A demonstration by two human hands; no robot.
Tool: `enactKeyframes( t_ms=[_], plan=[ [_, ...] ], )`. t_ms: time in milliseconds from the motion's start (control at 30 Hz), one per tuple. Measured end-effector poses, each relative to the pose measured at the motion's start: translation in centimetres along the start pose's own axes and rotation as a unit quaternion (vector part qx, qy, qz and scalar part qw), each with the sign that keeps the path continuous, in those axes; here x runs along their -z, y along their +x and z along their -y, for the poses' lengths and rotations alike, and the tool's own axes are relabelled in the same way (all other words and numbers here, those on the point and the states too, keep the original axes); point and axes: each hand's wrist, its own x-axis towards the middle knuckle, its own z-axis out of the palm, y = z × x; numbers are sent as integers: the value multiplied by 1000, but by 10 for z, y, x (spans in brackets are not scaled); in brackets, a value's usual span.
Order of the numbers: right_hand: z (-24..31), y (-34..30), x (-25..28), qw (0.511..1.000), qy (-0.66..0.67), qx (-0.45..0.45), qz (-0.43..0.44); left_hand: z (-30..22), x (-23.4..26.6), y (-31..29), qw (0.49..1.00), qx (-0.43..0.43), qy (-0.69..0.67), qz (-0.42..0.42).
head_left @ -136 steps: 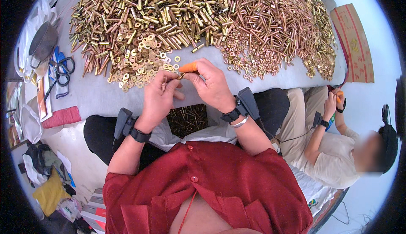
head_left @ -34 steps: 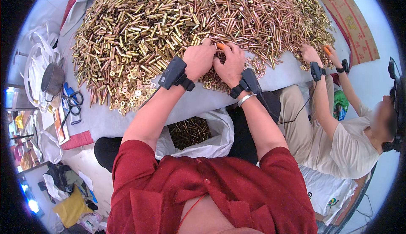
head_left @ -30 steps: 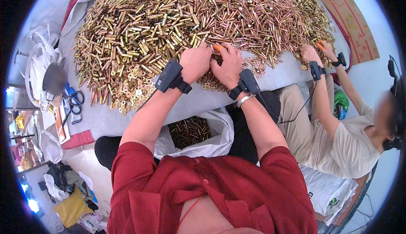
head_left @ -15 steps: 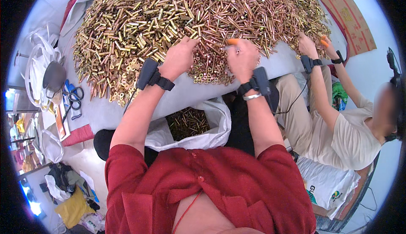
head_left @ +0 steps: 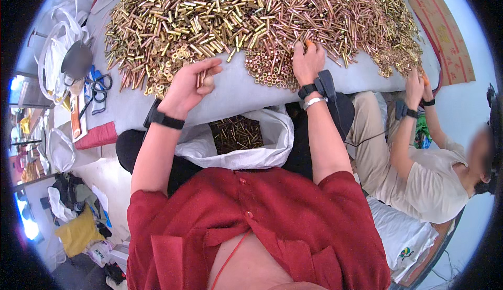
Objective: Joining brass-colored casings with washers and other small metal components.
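Observation:
A broad heap of brass-coloured metal sleeves (head_left: 220, 17) covers the far part of the grey-covered table. My left hand (head_left: 189, 84) is off the heap, near the table's front edge, its fingers curled around a few small metal sleeves (head_left: 201, 79). At the heap's near edge my right hand (head_left: 309, 63) has its fingers drawn together among the pieces. Something orange (head_left: 310, 44) shows at its fingertips; what they grip is hidden. Small nuts and rings (head_left: 270, 70) lie just left of that hand. Flat washers (head_left: 181, 54) lie beyond my left hand.
Below the table edge, an open white sack (head_left: 280, 140) holds more metal pieces (head_left: 238, 134). Scissors (head_left: 99, 88) with dark handles lie at the left. On the right, a co-worker's hands (head_left: 416, 85) are at the heap's edge. A cardboard sheet (head_left: 443, 33) stands behind them.
My left hand has moved left and toward me, away from the heap, with sleeves in it. My right hand has shifted slightly right. The co-worker's hands have moved right and nearer; the view has shifted.

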Motion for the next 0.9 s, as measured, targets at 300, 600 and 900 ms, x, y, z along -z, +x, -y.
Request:
enactKeyframes(
  t_ms=[300, 600, 900],
  plan=[
    [3, 25, 26, 970, 225, 4, 90, 24, 4, -74, 998, -41, -26, -31],
    [36, -79, 38, 983, -93, 132, 86, 53, 3, -67, 999, -14, -31, -6],
    [37, -48, 9, 976, -56, 205, 46, 57, -16, -91, 990, -52, 79, -106]
  ],
)
